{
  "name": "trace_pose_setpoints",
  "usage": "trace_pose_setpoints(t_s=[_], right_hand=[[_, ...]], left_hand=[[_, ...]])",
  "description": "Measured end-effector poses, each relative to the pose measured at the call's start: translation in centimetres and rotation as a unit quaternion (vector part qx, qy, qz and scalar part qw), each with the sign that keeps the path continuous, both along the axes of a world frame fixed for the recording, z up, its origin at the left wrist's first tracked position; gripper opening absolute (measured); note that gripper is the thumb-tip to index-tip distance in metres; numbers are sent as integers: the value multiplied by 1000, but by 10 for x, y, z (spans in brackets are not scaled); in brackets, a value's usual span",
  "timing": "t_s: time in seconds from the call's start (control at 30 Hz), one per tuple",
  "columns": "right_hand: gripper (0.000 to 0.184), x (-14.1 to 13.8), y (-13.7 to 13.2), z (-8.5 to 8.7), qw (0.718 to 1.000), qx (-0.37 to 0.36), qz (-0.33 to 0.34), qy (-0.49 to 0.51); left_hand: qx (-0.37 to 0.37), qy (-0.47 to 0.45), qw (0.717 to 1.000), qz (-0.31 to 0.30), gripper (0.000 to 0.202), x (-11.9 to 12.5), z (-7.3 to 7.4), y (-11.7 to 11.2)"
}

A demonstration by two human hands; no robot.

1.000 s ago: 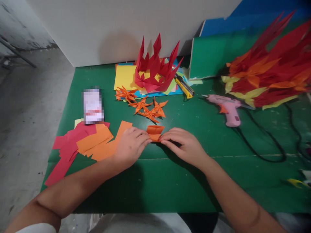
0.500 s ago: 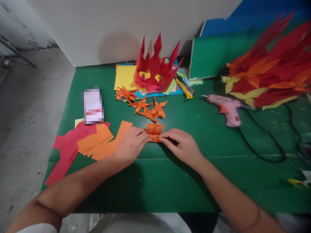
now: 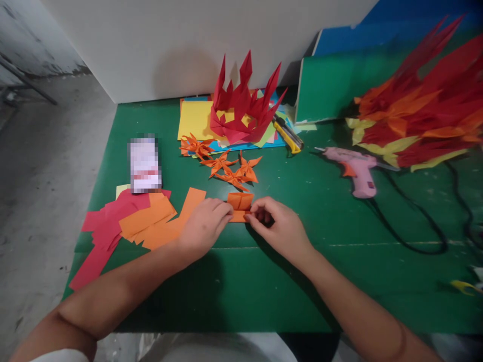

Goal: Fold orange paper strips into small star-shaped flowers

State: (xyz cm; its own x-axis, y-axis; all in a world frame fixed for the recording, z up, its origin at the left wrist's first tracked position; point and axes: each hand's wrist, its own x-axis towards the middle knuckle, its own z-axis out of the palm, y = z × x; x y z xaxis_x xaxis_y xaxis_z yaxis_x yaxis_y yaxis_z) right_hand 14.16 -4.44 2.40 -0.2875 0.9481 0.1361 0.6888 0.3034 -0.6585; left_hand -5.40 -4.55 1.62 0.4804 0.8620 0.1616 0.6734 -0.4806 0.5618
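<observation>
A small piece of folded orange paper [image 3: 240, 202] lies on the green table, its upper flap standing and creased down the middle. My left hand [image 3: 208, 219] pinches its left end between thumb and fingers. At the right end, my right hand [image 3: 279, 221] grips the lower fold with the thumb in front and the index finger curled over. Just beyond the paper sit several orange folded-paper flowers [image 3: 233, 173]. Left of my left hand lie orange paper strips [image 3: 149, 221] overlapping red strips [image 3: 113, 216].
A phone [image 3: 144, 163] with a blurred screen lies beyond the strips. A red paper crown [image 3: 241, 123] stands on coloured sheets [image 3: 192, 120] beside a yellow utility knife [image 3: 289, 134]. To the right are a pink glue gun [image 3: 354, 168], its black cord and a large flame-coloured paper piece [image 3: 415, 110].
My right hand's fingers have curled in more and shifted slightly up along the paper's right end. My left hand has barely moved. The view has shifted slightly.
</observation>
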Motion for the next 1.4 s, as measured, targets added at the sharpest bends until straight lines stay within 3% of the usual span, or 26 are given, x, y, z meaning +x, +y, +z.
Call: trace_pose_setpoints(t_s=[0.47, 0.8, 1.03, 1.4], right_hand=[[12, -6, -2, -5, 999, 29, -5, -45], [10, -4, 0, -5, 994, 69, 49, -69], [17, 2, -3, -6, 976, 140, 118, -114], [23, -3, -14, 0, 946, 201, 123, -224]], left_hand=[[20, 1, 1000, -3, 21, 0, -4, 1], [55, 56, 997, -16, 30, -2, -3, 0], [96, 84, 991, -25, 23, -2, 4, -6], [81, 144, 986, -36, 22, 1, 10, -13]])
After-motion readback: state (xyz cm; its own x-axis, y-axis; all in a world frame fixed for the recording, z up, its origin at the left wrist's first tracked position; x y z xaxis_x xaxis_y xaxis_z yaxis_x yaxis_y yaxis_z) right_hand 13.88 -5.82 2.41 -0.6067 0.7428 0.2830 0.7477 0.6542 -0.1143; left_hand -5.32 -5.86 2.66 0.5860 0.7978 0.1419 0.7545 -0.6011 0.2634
